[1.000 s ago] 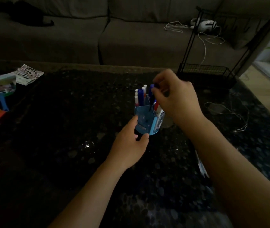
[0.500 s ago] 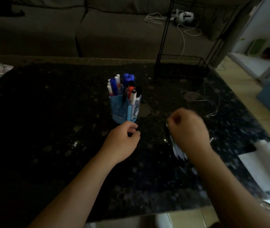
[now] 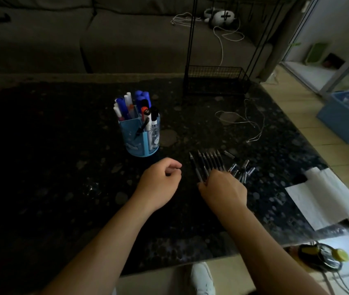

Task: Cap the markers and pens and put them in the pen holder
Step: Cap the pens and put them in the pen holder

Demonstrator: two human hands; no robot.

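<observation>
Black pens [image 3: 206,165]: right hand [image 3: 222,188] dropped onto them, grip unclear; left hand [image 3: 158,184] empty, relaxed.

The only view comes from a wide-angle camera worn on the person's head, facing forward and down over the dark tabletop [image 3: 41,167]. Both forearms rise from the bottom edge, placing the left hand [image 3: 158,184] and right hand [image 3: 222,188] near mid-frame and close to the lens. The pen holder [image 3: 139,137] stands just beyond the left hand. A sofa [image 3: 126,39] spans the top edge, far beyond both hands. Floor [image 3: 318,116] shows to the right of the right hand.
</observation>
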